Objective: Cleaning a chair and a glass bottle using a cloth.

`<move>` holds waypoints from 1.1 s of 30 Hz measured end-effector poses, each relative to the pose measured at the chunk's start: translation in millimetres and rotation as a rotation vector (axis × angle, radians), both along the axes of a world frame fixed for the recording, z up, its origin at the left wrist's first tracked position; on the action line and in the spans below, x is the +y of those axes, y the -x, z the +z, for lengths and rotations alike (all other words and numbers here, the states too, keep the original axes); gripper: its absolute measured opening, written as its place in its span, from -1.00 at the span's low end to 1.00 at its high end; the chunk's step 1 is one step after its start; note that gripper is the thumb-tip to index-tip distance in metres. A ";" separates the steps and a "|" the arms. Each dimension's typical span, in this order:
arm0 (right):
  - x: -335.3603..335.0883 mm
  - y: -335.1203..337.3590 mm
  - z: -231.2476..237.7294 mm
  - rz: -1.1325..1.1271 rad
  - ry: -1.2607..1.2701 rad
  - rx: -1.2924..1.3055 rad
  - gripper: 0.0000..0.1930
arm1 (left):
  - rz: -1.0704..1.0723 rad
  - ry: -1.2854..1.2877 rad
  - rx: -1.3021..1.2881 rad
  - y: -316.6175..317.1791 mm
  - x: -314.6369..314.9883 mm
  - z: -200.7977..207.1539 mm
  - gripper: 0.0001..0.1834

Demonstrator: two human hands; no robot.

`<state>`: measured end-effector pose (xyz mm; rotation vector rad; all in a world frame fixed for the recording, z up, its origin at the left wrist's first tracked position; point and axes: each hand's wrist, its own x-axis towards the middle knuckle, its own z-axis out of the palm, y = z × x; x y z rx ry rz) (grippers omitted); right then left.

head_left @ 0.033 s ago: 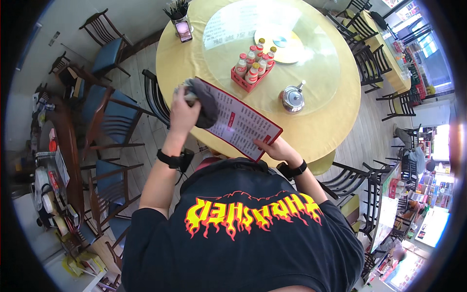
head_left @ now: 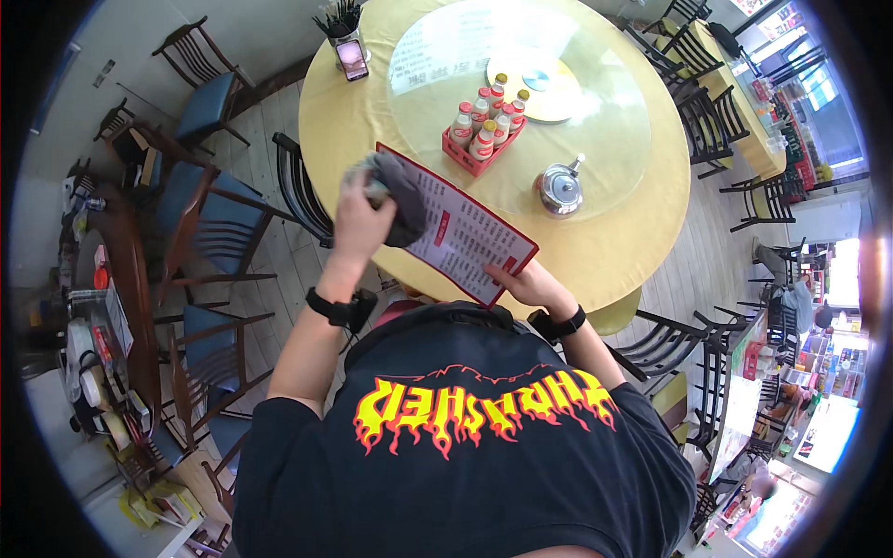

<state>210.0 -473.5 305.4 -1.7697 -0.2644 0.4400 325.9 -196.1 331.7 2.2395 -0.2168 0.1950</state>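
Note:
A long menu [head_left: 474, 244] with a red border and printed rows is tilted over the near edge of the round table. My right hand [head_left: 528, 283] grips its lower right end, the thumb on the printed face. My left hand [head_left: 361, 219] is closed around a bunched dark grey cloth [head_left: 406, 205], which lies against the menu's upper left part and covers some of the print. The fingertips of that hand are slightly blurred, and a lighter part of the bundle shows beside them.
On the yellow-covered table [head_left: 642, 219] stand a red crate [head_left: 476, 166] of several bottles, a metal teapot [head_left: 560, 189], a phone [head_left: 353, 59] and a holder with black chopsticks [head_left: 339, 23]. A glass turntable [head_left: 614, 139] lies in the middle. Blue-seated chairs [head_left: 219, 219] stand on the left.
My left hand has slid a little to the right and nearer to me, carrying the cloth along the menu. The right hand stays at the same end.

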 end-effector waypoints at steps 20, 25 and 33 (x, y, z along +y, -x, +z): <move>14.9 -8.8 6.1 0.008 0.093 -0.245 -0.75 | 0.027 -0.096 0.024 11.7 -17.7 -7.0 -0.36; 8.3 -14.6 17.3 0.043 0.082 -0.232 -0.72 | 0.112 0.057 -0.080 -5.6 1.1 -1.4 -0.51; 16.7 -33.9 29.7 -0.066 0.272 -0.308 -0.77 | -0.192 0.102 -0.078 43.4 -52.1 -9.4 -0.50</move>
